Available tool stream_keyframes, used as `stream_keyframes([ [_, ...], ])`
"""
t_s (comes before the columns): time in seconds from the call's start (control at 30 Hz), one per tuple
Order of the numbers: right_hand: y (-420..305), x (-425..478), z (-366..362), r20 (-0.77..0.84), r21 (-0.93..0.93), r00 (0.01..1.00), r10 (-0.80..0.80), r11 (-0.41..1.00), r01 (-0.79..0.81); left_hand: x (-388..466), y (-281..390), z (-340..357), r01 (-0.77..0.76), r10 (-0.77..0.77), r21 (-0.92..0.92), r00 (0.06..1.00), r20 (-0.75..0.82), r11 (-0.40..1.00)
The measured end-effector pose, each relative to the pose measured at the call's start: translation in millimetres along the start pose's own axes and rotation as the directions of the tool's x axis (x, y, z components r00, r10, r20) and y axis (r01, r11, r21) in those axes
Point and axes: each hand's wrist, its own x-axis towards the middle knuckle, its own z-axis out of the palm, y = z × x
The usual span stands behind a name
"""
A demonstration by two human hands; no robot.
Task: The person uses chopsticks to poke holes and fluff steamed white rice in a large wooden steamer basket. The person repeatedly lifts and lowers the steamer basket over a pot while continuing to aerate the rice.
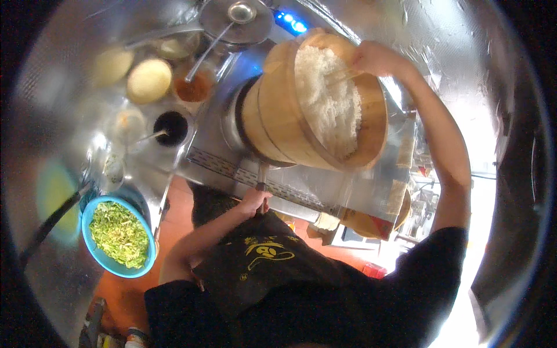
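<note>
A wooden rice tub holds a mass of white cooked rice. It leans with its mouth toward the right and rests on a round metal pan or wok over the stove. My left hand is closed around a handle that runs from beneath the tub. My right hand is at the tub's upper right rim, its fingers bent inward over the rice. A thin, pale line near these fingers may be a utensil; blur hides what they grip.
At left on the steel counter are a blue basin of chopped greens, a bowl of dark liquid, a red-brown seasoning container and a pale yellow one. A ladle lies across a round metal lid. A slotted grate edges the stove.
</note>
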Motion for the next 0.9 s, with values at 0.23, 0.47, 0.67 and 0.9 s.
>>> stream_keyframes([
  [0.23, -12.3, -9.0, -13.7, -0.018, -0.157, 0.998, 0.064, 0.985, -0.066, -0.8, 2.0, 0.3, -0.023, 0.023, -0.012, 1.000, -0.016, 1.000],
  [0.47, -5.3, -4.1, 1.0, -0.112, -0.133, 0.988, 0.103, 0.984, -0.118, 8.9, -5.0, -4.6, 0.034, -0.034, -0.011, 0.999, 0.013, 0.999],
  [0.67, 1.6, 2.5, 6.7, -0.011, -0.071, 0.996, 0.089, 0.993, -0.090, -8.0, 4.4, 4.6, 0.033, -0.040, -0.092, 0.997, -0.071, 0.995],
  [0.9, 24.4, 6.1, 15.4, -0.053, -0.095, 0.998, -0.019, 0.995, 0.014, 3.3, -4.7, -0.7, 0.016, -0.020, -0.088, 0.999, -0.047, 0.996],
])
